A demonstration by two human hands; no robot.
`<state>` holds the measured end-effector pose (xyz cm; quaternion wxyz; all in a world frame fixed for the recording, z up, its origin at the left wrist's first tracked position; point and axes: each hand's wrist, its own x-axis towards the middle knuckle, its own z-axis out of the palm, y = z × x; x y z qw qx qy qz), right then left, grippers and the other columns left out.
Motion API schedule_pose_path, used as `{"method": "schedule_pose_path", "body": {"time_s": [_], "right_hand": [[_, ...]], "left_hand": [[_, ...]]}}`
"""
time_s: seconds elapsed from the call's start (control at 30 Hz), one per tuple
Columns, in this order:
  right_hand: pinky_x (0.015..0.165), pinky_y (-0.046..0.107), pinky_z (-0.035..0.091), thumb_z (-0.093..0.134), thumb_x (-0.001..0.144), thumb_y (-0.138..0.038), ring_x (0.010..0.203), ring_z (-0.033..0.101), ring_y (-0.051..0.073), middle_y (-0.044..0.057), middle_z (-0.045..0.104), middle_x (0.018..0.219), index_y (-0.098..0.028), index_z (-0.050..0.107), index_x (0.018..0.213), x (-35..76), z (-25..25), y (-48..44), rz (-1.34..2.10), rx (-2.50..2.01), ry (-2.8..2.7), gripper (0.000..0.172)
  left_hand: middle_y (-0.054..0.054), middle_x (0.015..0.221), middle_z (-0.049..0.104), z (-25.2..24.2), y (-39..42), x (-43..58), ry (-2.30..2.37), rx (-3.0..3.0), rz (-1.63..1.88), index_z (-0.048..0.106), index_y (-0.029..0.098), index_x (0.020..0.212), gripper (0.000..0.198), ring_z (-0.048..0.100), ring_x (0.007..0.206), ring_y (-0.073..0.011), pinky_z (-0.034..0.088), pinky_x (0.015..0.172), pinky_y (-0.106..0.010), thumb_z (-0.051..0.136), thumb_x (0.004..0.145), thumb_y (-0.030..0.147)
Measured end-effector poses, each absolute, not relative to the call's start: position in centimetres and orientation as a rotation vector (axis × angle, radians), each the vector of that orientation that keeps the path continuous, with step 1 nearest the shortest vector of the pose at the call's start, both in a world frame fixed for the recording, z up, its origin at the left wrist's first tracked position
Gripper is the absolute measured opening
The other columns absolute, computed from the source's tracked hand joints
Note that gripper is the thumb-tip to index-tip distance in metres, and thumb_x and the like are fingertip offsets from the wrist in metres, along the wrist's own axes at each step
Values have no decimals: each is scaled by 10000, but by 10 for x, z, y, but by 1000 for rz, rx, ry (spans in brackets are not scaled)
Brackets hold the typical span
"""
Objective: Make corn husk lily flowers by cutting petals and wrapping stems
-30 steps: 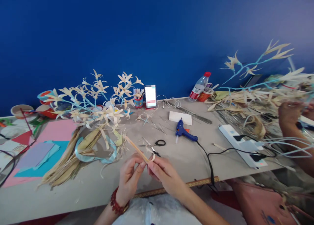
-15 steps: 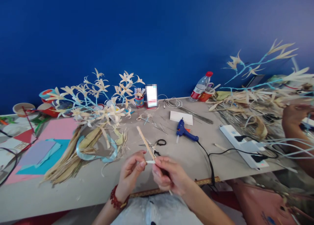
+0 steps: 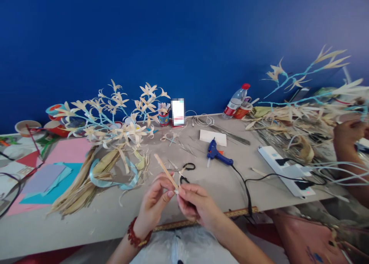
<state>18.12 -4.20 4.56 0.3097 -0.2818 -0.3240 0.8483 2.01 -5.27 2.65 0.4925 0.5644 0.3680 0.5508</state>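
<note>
My left hand [image 3: 157, 196] and my right hand [image 3: 196, 202] meet low in the middle of the head view. Between their fingertips is the lower end of a narrow pale husk strip [image 3: 163, 167], which slants up to the left. Both hands are closed in a pinch at its base. A thinner pale strip curls up beside it at the right fingertips. Just beyond the hands lie black-handled scissors [image 3: 188, 166], blades partly open. The blue glue gun [image 3: 217, 153] rests farther to the right on the table.
Flower branches [image 3: 115, 118] and dried husks [image 3: 83, 191] lie left, beside coloured paper [image 3: 72, 175]. A power strip [image 3: 285, 171] with cables stands right, near another person's hand [image 3: 348, 135]. A bottle [image 3: 236, 100] and a phone [image 3: 178, 112] stand near the blue wall.
The husk strip has tipped farther left and its tip is lower. My fingertips have come closer together at its base, covering the whitish piece that stretched between them. The other person's hand shifted slightly.
</note>
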Motion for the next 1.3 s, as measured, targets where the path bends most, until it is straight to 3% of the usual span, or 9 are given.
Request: {"method": "schedule_pose_path", "body": {"time_s": [0.13,0.33,0.47,0.77,1.03,1.17,1.3], "right_hand": [[316,166,74,671,776,-432,318,148,21,-104,337,390,-159,510,610,183,49,-42,2316,-693,-708,358],[309,161,75,660,783,-438,315,127,22,-114,295,377,-162,519,610,186,47,-40,2421,-595,-645,355],[329,174,80,673,784,-445,343,182,23,-90,360,441,-145,543,629,185,47,-40,2230,-744,-775,362],[411,200,193,567,860,-512,460,294,55,-55,394,578,-155,554,734,179,47,-46,1880,-896,-1243,378],[485,214,263,463,934,-463,546,351,87,-34,407,608,-162,548,723,180,46,-44,1635,-972,-1504,377],[465,210,247,496,919,-448,528,331,82,-41,396,604,-164,559,734,181,45,-45,1640,-963,-1432,345],[436,198,242,657,804,-425,515,312,72,-40,433,663,-176,570,770,180,44,-46,1617,-986,-1171,266]], "left_hand": [[-26,823,541,22,-54,18,852,1345,1349,586,193,811,76,529,877,-187,386,916,-375,547,871,167],[-28,827,530,25,-52,15,796,1328,1326,579,193,805,89,520,844,-186,366,931,-397,530,879,204],[-61,904,569,37,-51,16,837,1421,1288,595,192,877,75,521,959,-227,365,935,-389,572,857,261],[-45,886,584,40,-53,22,963,1348,1281,589,201,806,65,508,1074,-228,282,1059,-416,570,868,207],[-44,887,588,33,-56,23,910,1133,1318,576,198,795,58,515,1082,-233,352,992,-380,597,849,194],[-34,843,578,34,-56,24,915,1163,1301,578,197,805,53,538,969,-201,381,951,-366,583,857,190],[-12,802,544,39,-53,25,898,1297,1356,582,196,813,46,532,847,-166,345,1008,-410,581,850,170]]}}
